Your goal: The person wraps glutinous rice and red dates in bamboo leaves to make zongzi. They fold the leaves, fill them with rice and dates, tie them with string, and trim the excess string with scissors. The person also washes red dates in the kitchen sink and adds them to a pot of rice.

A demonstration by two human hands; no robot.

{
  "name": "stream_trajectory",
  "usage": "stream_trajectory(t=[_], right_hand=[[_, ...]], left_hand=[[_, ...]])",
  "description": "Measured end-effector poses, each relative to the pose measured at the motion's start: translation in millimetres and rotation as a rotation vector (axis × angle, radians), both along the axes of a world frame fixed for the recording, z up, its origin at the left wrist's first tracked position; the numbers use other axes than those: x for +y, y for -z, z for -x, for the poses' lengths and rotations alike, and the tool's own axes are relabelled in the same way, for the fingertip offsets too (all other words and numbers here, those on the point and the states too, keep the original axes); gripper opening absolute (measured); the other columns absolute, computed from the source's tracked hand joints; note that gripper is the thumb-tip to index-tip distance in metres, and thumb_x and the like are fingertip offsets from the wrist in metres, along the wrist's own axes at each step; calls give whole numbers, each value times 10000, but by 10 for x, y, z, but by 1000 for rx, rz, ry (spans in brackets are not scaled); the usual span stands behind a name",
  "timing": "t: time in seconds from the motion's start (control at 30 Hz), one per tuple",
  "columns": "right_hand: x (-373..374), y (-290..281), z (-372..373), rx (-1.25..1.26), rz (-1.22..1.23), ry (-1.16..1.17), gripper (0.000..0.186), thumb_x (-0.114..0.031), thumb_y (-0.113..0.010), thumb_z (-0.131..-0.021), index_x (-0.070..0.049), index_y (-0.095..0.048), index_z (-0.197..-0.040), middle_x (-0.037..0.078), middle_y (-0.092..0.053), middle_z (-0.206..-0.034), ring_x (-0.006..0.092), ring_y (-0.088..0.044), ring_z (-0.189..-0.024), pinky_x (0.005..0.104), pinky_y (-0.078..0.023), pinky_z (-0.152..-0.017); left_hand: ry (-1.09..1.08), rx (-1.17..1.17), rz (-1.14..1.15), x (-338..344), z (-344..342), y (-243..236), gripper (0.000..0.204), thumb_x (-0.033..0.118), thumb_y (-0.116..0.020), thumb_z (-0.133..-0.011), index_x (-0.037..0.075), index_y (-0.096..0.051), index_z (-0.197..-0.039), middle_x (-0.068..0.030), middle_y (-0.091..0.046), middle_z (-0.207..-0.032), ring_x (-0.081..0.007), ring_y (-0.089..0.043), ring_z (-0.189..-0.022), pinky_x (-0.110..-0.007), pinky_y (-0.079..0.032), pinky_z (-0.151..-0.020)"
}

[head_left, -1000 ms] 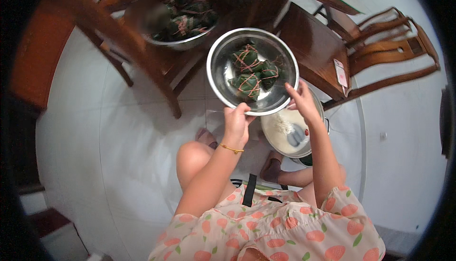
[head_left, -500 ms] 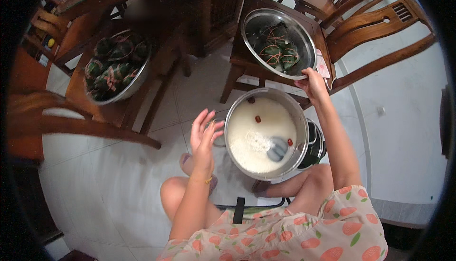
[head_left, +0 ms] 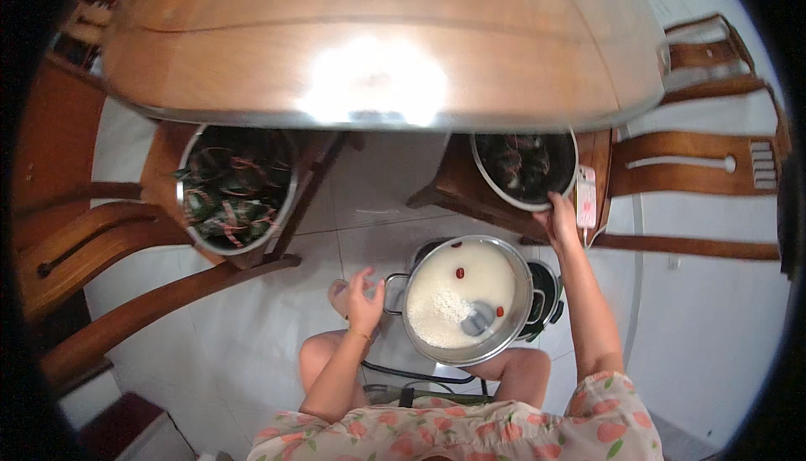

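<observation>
In front of my knees stands a metal pot point(head_left: 529, 310) with side handles. Soaked white rice point(head_left: 437, 301) in cloudy water lies in it, with a few red dates point(head_left: 460, 274) and a greyish round shape on the rice. My right hand point(head_left: 561, 219) reaches forward and pinches the near rim of a metal basin point(head_left: 537, 206) on a wooden chair. Leaf-wrapped, string-tied rice dumplings point(head_left: 516, 159) lie in that basin. Left of the pot, near its handle, my left hand point(head_left: 363, 303) hovers empty, fingers apart and slightly bent.
A glass-topped wooden table point(head_left: 252, 58) fills the far side and overhangs both seats. On the left chair sits another metal basin point(head_left: 180, 201) of string-tied leaf dumplings. A pink-and-white device point(head_left: 586, 198) with a cord lies beside the right basin. A dark container point(head_left: 550, 293) stands right of the pot.
The view has tilted up, so the tabletop covers more of it and the pot sits lower. My right hand stays at the basin rim; my left hand stays empty beside the pot.
</observation>
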State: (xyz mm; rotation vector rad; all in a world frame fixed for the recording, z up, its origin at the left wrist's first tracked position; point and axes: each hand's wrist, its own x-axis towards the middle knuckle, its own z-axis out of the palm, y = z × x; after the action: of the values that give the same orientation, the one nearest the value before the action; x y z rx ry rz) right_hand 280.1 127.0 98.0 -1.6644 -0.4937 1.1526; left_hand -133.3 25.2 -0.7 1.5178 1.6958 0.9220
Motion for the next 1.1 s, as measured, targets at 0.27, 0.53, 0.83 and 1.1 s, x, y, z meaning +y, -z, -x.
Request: stream_trajectory(t=[0.27, 0.53, 0.83, 1.1], right_hand=[[-1226, -982, -117, 250, 606, 28, 367, -431, -544, -982, -89, -620, -1093, 61, -688, -895, 175, -656, -741, 296, -544, -628], [-2319, -2081, 669, -45, 909, -558, 290, -294, -589, -954, -52, -611, -1113, 110, -694, -939, 232, -693, -808, 386, -577, -721], [-2576, -1733, 103, -329, 609, -1171, 225, -206, -615, -929, -5, -707, -970, 103, -709, -796, 196, -679, -614, 326, -553, -543], [-923, -1725, 1039, -566, 541, -1447, 234, -213, -617, -924, 1, -709, -949, 99, -700, -753, 171, -663, -592, 326, -535, -531]], left_hand=[[-130, 105, 301, -848, 1013, -1786, 234, 103, -673, -853, 33, -631, -1073, -118, -620, -994, -270, -633, -793, -373, -520, -745], [187, 705, 804, -2094, 2843, -2577, 242, 228, -648, -803, 90, -709, -992, -133, -640, -1103, -331, -603, -1059, -443, -489, -897], [203, 415, 1136, -4319, 2511, -2961, 274, 275, -573, -875, 75, -732, -972, -173, -688, -995, -349, -648, -950, -493, -504, -855], [-648, -59, 897, -5185, 2109, -2287, 298, 297, -585, -859, 41, -723, -922, -197, -689, -967, -403, -642, -888, -491, -511, -789]])
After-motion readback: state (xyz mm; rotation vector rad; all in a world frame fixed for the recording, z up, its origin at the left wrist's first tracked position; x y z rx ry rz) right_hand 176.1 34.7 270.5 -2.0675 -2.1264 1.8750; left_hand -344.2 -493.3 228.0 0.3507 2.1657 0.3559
